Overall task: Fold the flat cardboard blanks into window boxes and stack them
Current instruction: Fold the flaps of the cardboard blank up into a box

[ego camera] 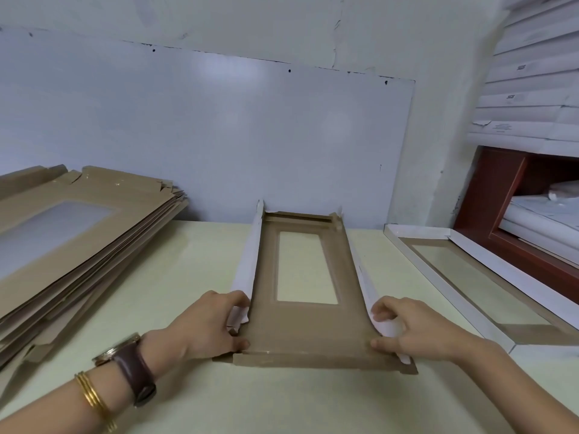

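A brown cardboard blank with a clear rectangular window lies on the table in front of me, its two long side walls raised and showing white outer faces. My left hand pinches the near end of the left wall between thumb and fingers. My right hand pinches the near end of the right wall the same way. The blank's near end flap lies flat on the table. A pile of flat brown blanks with windows sits at the left. A folded white window box stands at the right.
The pale table runs back to a white wall panel. At the far right a red-brown shelf frame holds white sheets, with more white stacked material above it. My left wrist carries a brown watch and gold bangles.
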A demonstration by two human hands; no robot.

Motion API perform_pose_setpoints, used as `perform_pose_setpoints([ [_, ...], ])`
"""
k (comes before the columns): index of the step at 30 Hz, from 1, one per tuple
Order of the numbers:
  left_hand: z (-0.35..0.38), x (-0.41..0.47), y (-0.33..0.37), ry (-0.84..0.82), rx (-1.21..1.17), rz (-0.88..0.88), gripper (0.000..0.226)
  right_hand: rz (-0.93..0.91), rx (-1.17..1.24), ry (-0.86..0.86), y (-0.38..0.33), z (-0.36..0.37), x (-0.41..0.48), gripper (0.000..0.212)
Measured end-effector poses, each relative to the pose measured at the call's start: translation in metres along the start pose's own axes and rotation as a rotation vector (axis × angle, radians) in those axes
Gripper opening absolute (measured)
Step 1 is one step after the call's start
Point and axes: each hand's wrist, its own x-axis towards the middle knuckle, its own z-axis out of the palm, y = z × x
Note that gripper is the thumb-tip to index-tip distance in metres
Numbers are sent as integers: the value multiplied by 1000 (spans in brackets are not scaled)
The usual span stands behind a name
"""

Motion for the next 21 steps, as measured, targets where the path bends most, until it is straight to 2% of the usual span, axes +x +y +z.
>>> perform_pose_setpoints([
  [6,1,5,-2,-55,40,12,48,45,162,-199,2,-15,4,26],
  [7,1,6,-3,-66,49,23,48,52,186,-248,3,-19,2,29],
  [11,-3,8,-3,-99,157,85,47,62,117,-428,5,-34,-2,67],
  [14,-5,10,-4,-133,212,130,53,29,79,-520,9,-34,-3,83],
  [18,-8,10,-6,-189,188,127,62,2,92,-520,21,-27,-5,91],
  [21,-6,8,-7,-191,122,120,58,-40,139,-499,27,-23,-8,94],
])
